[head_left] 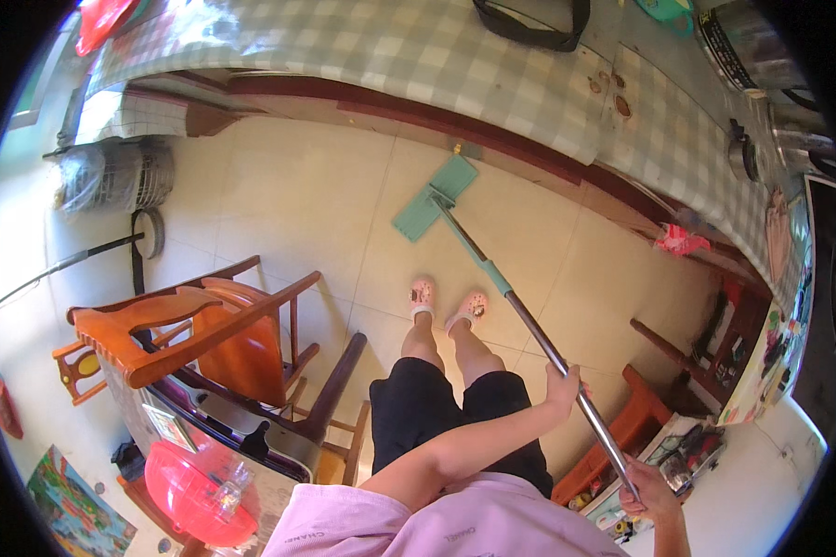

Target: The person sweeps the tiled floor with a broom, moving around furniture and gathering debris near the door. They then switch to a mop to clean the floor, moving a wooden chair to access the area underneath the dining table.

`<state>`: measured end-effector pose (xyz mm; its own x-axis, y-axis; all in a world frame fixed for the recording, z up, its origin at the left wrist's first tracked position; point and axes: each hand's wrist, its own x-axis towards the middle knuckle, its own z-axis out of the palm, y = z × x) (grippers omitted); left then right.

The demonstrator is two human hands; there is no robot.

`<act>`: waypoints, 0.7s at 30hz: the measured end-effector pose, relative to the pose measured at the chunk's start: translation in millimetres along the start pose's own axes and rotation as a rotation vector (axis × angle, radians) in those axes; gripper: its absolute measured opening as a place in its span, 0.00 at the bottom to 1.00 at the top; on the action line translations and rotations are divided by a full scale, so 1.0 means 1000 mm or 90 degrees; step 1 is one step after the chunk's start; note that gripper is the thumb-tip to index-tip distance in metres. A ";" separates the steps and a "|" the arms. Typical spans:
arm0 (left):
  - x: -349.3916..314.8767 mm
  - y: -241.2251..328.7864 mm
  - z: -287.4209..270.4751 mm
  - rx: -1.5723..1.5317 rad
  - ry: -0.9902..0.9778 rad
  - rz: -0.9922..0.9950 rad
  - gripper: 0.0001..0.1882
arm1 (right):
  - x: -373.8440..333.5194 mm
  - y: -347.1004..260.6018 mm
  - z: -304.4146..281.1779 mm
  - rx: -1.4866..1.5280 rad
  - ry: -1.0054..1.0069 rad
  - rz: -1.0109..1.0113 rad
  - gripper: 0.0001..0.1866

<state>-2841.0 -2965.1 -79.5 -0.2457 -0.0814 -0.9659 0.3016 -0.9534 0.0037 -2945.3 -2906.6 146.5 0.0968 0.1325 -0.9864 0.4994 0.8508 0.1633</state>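
Mop (pixel 533 325) close to a board (pixel 492 139)

The right hand (pixel 652 492) closes round the mop's near end; the left hand (pixel 564 385) wraps the shaft farther along. A wide swing could make that near end knock the chair (pixel 613 441) beside it. Past the clogs (pixel 422 292), the pad (pixel 424 207) lies flat on the floor (pixel 548 232); pushing on forward may bump its far corner into the board. From the hands, the shaft points forward and leftward; the pad's long axis runs crosswise, near left to far right.
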 end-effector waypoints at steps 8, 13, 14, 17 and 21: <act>0.017 0.051 -0.053 -0.106 -0.037 0.072 0.09 | 0.015 -0.028 0.074 -0.295 0.011 -0.101 0.19; 0.086 0.109 -0.142 -0.055 0.005 0.168 0.07 | 0.082 -0.044 0.133 -0.348 -0.109 -0.167 0.20; 0.091 0.131 -0.153 -0.042 0.005 0.212 0.04 | 0.101 -0.049 0.146 -0.348 -0.131 -0.186 0.20; 0.125 0.202 -0.207 -0.102 0.026 0.130 0.10 | 0.158 -0.058 0.190 -0.375 -0.217 -0.261 0.20; 0.139 0.256 -0.236 -0.043 0.149 0.213 0.09 | 0.229 -0.053 0.236 -0.435 -0.195 -0.329 0.21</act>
<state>-2580.2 -3152.2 -273.9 0.0903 -0.3075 -0.9473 0.3914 -0.8636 0.3177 -2746.4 -3041.8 -84.3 0.2763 -0.4067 -0.8708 -0.0650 0.8961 -0.4391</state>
